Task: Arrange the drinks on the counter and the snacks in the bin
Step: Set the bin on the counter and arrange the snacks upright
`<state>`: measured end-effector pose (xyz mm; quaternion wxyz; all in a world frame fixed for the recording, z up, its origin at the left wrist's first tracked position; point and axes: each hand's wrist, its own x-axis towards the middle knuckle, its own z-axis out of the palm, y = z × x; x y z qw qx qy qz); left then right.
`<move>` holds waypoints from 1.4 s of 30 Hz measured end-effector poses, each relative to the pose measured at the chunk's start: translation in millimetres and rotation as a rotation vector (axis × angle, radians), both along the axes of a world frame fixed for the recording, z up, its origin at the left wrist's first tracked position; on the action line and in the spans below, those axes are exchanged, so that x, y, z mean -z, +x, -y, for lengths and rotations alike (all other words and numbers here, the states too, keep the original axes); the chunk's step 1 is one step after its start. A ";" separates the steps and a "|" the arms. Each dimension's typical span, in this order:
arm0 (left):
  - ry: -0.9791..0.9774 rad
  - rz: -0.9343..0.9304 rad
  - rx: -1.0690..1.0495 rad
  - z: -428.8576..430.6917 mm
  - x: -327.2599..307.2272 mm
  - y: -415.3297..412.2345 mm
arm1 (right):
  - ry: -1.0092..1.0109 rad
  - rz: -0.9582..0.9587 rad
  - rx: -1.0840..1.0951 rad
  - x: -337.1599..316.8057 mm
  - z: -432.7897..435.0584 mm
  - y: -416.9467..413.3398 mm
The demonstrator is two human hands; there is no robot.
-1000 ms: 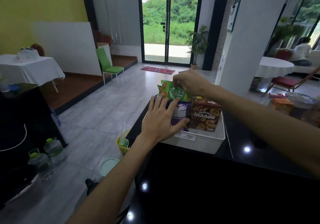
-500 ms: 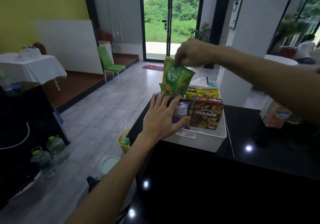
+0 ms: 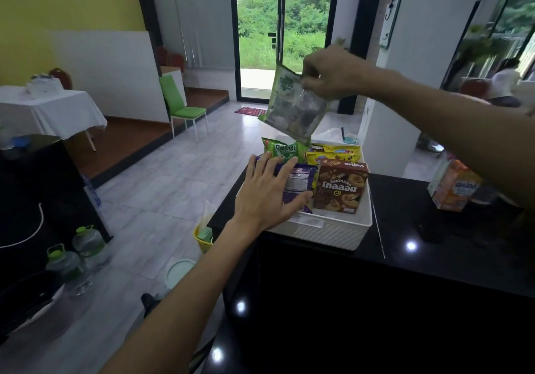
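Observation:
A white bin [image 3: 333,230] stands on the black counter [image 3: 419,257], holding a brown cookie box [image 3: 340,186], a purple snack bag [image 3: 298,184], a green snack bag [image 3: 285,152] and yellow packs [image 3: 335,153]. My right hand [image 3: 330,73] pinches the top of another green snack bag [image 3: 295,110], which hangs tilted in the air above the bin's far side. My left hand [image 3: 266,195] lies flat with spread fingers on the purple bag, at the bin's left edge. An orange drink carton [image 3: 453,186] stands on the counter to the right.
The counter's left end sits just past the bin; below it are a yellow bucket [image 3: 202,237], a round lid and water jugs [image 3: 75,260] on the tiled floor. A white pillar [image 3: 405,84] rises behind the counter. A person sits far right.
My right hand has lifted the green bag out of the bin, up and to the right, and turned its back face toward me. My left hand stays pressed on the purple bag.

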<state>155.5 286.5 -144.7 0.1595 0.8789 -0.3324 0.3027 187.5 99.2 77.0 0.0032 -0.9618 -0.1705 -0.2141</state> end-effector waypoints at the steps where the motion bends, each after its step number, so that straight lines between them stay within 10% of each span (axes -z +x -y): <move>1: -0.001 -0.001 0.003 0.0 -0.1 -0.1 | 0.009 -0.017 0.002 7.1 -0.5 -0.5; 31: -0.143 -0.137 0.051 -4.3 -10.7 -1.8 | -0.092 -0.201 -0.088 120.4 -14.8 14.2; 42: 0.102 -0.223 0.043 -7.0 -28.4 19.4 | 0.133 -0.140 -0.041 84.8 10.8 40.8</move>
